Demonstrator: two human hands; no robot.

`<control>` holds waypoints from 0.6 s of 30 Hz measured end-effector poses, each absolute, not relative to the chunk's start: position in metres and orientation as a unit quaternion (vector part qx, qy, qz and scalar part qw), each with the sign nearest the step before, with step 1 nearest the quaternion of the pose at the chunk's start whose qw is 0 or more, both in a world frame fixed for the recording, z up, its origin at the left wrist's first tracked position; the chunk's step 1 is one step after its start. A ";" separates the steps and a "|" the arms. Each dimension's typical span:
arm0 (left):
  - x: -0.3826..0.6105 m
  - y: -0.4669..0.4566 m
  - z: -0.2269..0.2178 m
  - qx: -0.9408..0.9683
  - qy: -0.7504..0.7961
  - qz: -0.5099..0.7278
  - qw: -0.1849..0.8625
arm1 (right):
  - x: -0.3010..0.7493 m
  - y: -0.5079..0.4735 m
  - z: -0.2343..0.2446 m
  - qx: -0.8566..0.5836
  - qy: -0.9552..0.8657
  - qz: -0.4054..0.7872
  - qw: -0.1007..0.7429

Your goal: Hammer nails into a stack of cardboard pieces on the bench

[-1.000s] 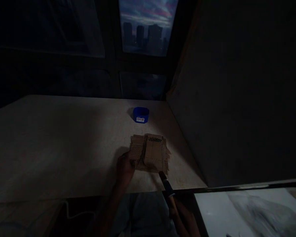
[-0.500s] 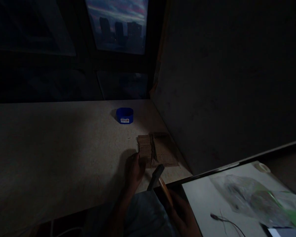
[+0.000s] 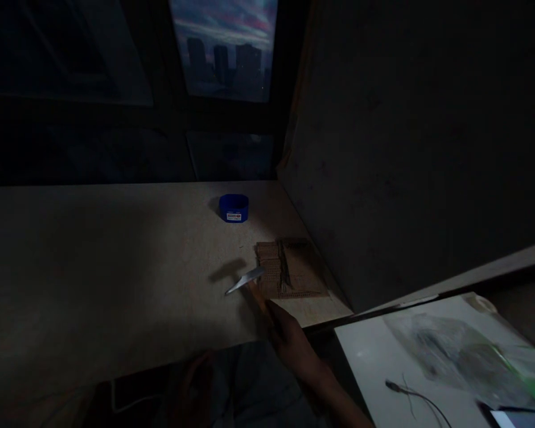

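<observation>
My right hand is wrapped round the wooden handle of a hammer. The metal head is raised over the table, just left of some brown corrugated cardboard, and casts a shadow on the tabletop. The cardboard lies by the right wall, with torn, ridged strips on its left part. Low by my lap, below the table's front edge, is my left hand; it is dark, and its fingers cannot be made out clearly.
A blue plastic container with a white label stands farther back on the pale table. A dark panel rises along the right. On a white surface lie clear plastic bags and a cable.
My right hand has lifted the hammer up and left over the table. My left hand has left the cardboard and dropped toward my lap. The view has shifted slightly.
</observation>
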State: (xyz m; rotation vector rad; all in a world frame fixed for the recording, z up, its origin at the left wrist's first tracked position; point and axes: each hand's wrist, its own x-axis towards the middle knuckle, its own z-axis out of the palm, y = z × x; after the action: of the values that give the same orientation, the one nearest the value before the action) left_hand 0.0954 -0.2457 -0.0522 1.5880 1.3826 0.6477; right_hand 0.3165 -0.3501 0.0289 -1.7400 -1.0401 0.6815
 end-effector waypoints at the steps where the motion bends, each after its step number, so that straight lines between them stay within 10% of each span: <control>1: 0.094 -0.250 -0.053 0.642 0.557 0.259 0.459 | 0.314 -0.334 0.030 -0.718 -0.432 0.276 0.471; 18: 0.095 -0.279 -0.031 0.639 0.503 0.246 0.528 | 0.268 -0.183 0.018 -0.811 -0.441 0.226 0.310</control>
State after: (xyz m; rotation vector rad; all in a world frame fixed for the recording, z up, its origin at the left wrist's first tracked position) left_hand 0.0950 -0.2789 -0.0314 1.5261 1.2008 0.5873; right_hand 0.2684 -0.1831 0.0181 -2.1427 -1.1641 0.5972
